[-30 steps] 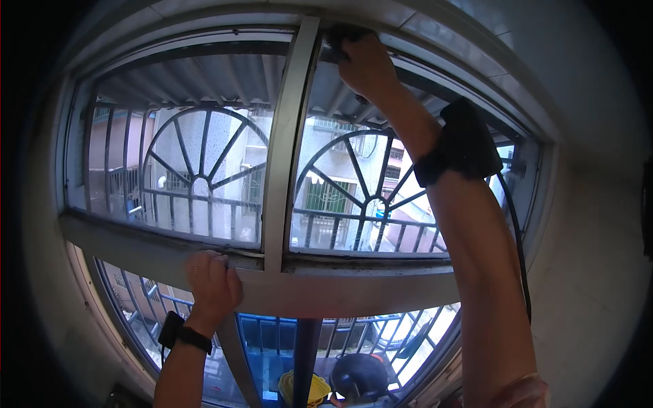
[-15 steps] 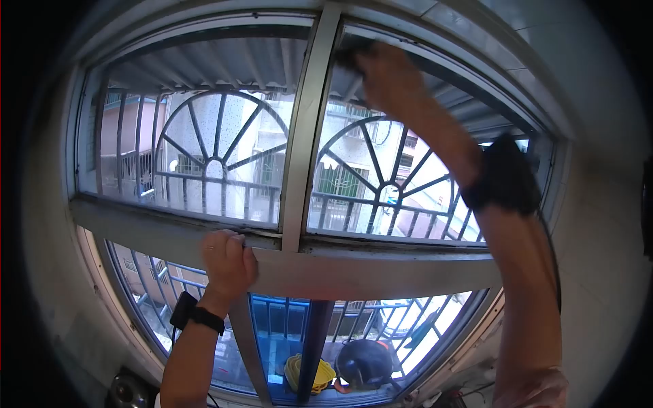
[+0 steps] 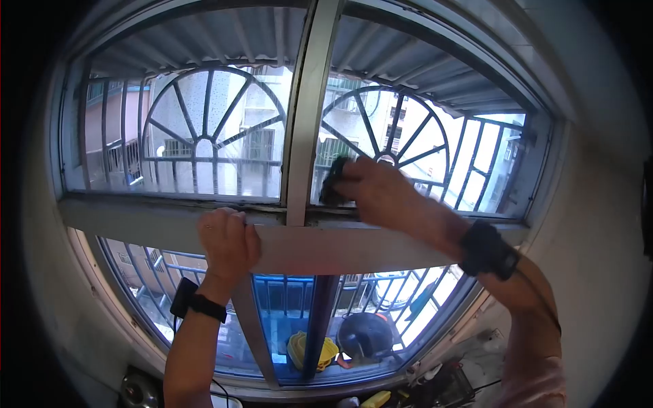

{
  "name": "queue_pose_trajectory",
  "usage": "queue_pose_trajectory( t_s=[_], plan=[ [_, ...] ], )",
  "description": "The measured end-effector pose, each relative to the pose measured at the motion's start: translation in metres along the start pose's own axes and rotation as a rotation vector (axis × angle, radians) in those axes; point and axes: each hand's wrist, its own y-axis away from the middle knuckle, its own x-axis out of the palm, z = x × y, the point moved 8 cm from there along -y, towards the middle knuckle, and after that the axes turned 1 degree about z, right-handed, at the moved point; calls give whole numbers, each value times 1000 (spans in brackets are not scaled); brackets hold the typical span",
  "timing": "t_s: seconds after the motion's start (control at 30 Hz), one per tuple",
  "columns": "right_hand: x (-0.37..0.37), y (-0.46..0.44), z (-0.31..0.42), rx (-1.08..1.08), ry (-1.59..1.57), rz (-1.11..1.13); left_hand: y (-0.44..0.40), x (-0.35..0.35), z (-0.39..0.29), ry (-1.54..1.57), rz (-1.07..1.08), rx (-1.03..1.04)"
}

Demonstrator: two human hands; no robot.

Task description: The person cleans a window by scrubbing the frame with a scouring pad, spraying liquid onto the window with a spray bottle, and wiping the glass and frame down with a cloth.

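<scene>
My left hand (image 3: 228, 243) is closed over the upper edge of the window's wide metal crossbar (image 3: 292, 250), a black strap and box on its wrist. My right hand (image 3: 381, 190) grips a dark, soft-looking cloth or pad (image 3: 333, 182) against the lower left part of the upper right window pane (image 3: 425, 136). It is close to the upright metal bar (image 3: 311, 115) between the panes. Just what the dark thing is made of cannot be made out. A black device is strapped to my right wrist as well.
Outside the glass stand metal window bars (image 3: 211, 160) with arched, fan-like patterns under a corrugated awning (image 3: 422, 58). Below, a yellow basket (image 3: 299, 350) and a black pot (image 3: 367, 336) sit beyond the lower window. A round metal thing (image 3: 139, 391) is at the bottom left.
My right hand has come down with the dark cloth from the top of the right pane to near its bottom left corner. The view has tilted down a little. My left hand stays on the crossbar.
</scene>
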Motion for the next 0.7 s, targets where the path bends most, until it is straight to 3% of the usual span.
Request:
queue_pose_trajectory(
  t_s=[0.07, 0.13, 0.2, 0.23, 0.27, 0.3, 0.37, 0.4, 0.43, 0.53, 0.7],
  plan=[
    [-33, -11, -47, 50, 160, -242, -1, 3, 1, 5, -18, 14],
    [-72, -31, -101, 240, 367, -402, 0, 1, 1, 31, -18, 12],
    [-72, -41, -123, 274, 160, -505, 2, 2, 3, 40, -10, -21],
    [-54, -48, -98, 201, 177, -381, 1, 1, 4, 47, -7, -33],
    [-31, -43, -72, 308, 69, -275, 0, -1, 4, 36, 1, -38],
    [-22, -25, -44, 196, 1, -323, -2, -3, 3, 32, 5, -39],
    [10, 13, -15, 135, -2, -40, -1, -1, 4, 22, 3, -23],
    [19, 40, -10, 115, -122, -65, 2, 3, 7, 57, 26, -26],
    [25, 68, -10, 169, -63, 63, 7, 7, 8, 8, 90, -74],
    [4, 162, -60, 393, -55, -64, 5, 5, 2, -23, 41, -39],
    [-15, 346, -181, 991, 226, -184, 6, 8, -1, -58, 43, -39]
  ],
)
